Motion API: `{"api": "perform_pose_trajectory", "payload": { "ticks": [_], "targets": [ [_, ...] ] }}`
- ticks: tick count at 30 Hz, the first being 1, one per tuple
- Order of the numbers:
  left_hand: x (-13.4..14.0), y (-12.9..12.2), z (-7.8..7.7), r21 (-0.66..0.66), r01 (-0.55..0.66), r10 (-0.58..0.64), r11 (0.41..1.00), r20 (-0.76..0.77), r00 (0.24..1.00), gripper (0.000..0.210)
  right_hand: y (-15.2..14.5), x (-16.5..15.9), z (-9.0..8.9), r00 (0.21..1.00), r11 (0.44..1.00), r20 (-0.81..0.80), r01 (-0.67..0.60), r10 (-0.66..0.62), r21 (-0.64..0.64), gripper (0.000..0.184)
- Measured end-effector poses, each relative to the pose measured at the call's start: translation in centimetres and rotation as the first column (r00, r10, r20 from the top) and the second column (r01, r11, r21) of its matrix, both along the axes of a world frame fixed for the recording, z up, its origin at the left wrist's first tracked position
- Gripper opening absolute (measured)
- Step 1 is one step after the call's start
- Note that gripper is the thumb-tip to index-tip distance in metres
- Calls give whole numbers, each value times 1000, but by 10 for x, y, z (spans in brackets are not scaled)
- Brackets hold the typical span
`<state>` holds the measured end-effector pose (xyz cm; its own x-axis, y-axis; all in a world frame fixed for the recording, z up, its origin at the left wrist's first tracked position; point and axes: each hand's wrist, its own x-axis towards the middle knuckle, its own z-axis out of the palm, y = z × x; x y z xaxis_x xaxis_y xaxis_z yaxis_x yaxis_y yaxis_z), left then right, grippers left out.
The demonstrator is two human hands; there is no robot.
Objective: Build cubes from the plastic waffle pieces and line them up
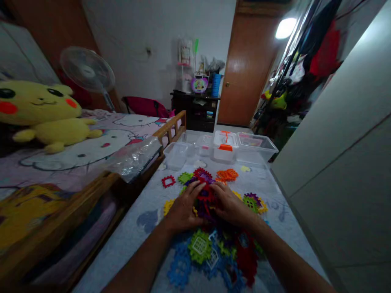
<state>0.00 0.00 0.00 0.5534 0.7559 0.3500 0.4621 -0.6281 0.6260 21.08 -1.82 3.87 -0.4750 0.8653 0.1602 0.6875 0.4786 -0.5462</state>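
Note:
Both hands close in from either side on a cluster of red and purple toothed interlocking building pieces [205, 194]. My left hand [185, 207] grips its left side, fingertips over the top. My right hand [231, 204] holds the right side, its fingers curled over the edge. The lower part of the cluster is dark and partly hidden. Nearer me lie a green toothed piece [200, 246], several blue pieces [179, 268] and dark red pieces [247, 258]. Beyond the hands are an orange pile [227, 175] and a red square frame [168, 181].
Clear plastic boxes stand at the far end of the cloth-covered table [143, 244], among them a lidded box [225, 142] with an orange latch. A wooden bed rail [122, 191] borders the left side. A pale cabinet [345, 162] rises on the right.

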Motion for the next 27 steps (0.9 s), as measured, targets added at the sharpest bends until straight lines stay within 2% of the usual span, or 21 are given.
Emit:
{"api": "perform_pose_trajectory", "payload": {
  "ticks": [3,6,9,12,15,18,20,22,24,27],
  "targets": [
    [-2,-2,9,-19,-46,48,999,93,994,73,3,-4,5,997,998,-67,-50,48,-31,63],
    [-5,-2,13,-44,-130,136,991,165,977,45,6,0,4,994,998,-111,-32,26,-52,61],
    [-7,-1,11,-71,-208,217,976,152,964,20,9,14,2,991,992,-61,120,-123,-46,61],
    [-9,0,9,-31,-278,280,960,104,954,15,0,36,4,966,966,35,257,-256,-24,66],
    [-11,0,14,19,-290,288,957,65,955,23,-32,57,11,965,967,99,250,-244,-49,73],
    [-17,-9,27,26,-266,266,964,-20,964,35,-83,66,13,974,978,158,178,-160,-106,106],
    [-23,-23,35,10,-243,243,970,-102,965,49,-115,64,5,982,984,173,101,-74,-150,127],
    [-30,-40,38,-27,-199,190,980,-199,962,75,-137,58,-10,980,984,189,95,-65,-152,134],
    [-35,-58,34,-68,-148,121,987,-303,945,106,-145,51,-27,969,980,221,142,-109,-139,137],
    [-37,-80,17,-105,-98,45,990,-420,906,130,-137,42,-42,947,971,272,210,-172,-114,143]
  ]
}}
